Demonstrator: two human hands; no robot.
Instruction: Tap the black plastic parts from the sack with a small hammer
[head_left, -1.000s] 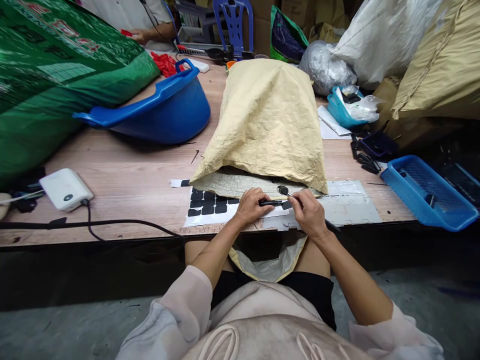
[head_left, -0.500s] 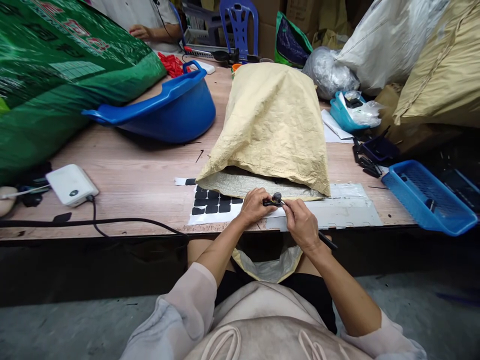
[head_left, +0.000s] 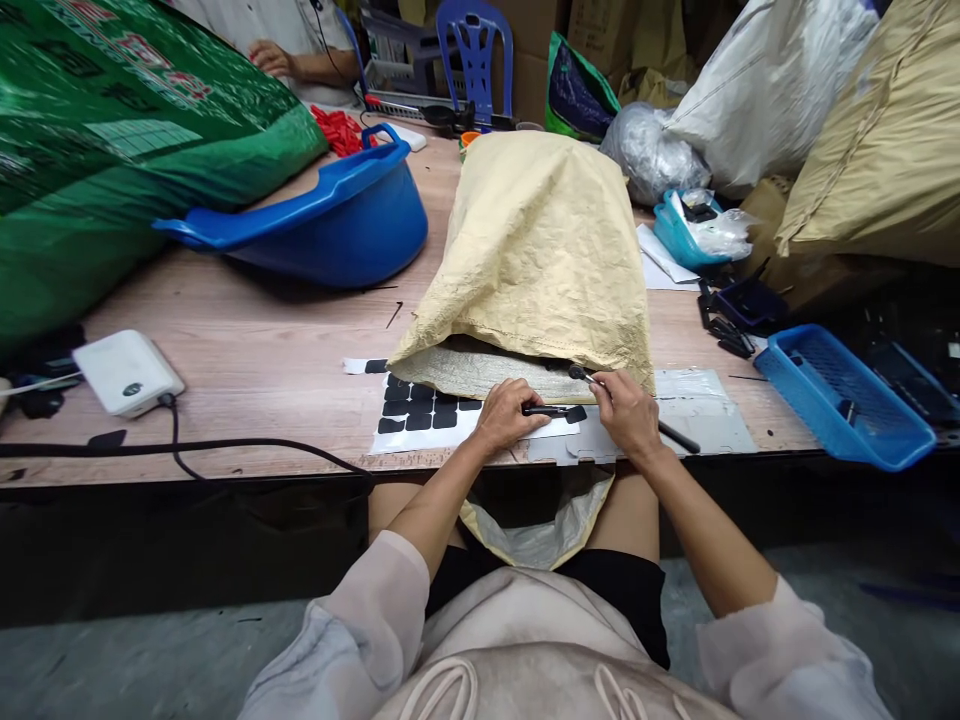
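My left hand (head_left: 508, 412), fingers closed, pinches a slim black rod-shaped piece (head_left: 546, 410) just over the table's front edge. Beside the rod's right end shows a black rounded-square patch (head_left: 575, 414). A thin tool with a round dark head (head_left: 577, 372) and a black handle (head_left: 679, 437) is in my right hand (head_left: 627, 408), which is closed round it at the sack's mouth. The yellow woven sack (head_left: 551, 230) lies with its silvery inside facing me. Left of my left hand is a white sheet with black rounded-square stickers (head_left: 418, 408).
A blue basin (head_left: 352, 225) and a green sack (head_left: 150, 200) stand at left, near a white box with cables (head_left: 129, 372). To the right are a blue basket (head_left: 847, 400) and black pieces (head_left: 727, 335). Another person's hand (head_left: 271, 58) shows at the back.
My right hand has moved right and slightly away from me, taking the tool's round head off the black rod and towards the sack's mouth. My left hand keeps its hold on the rod.
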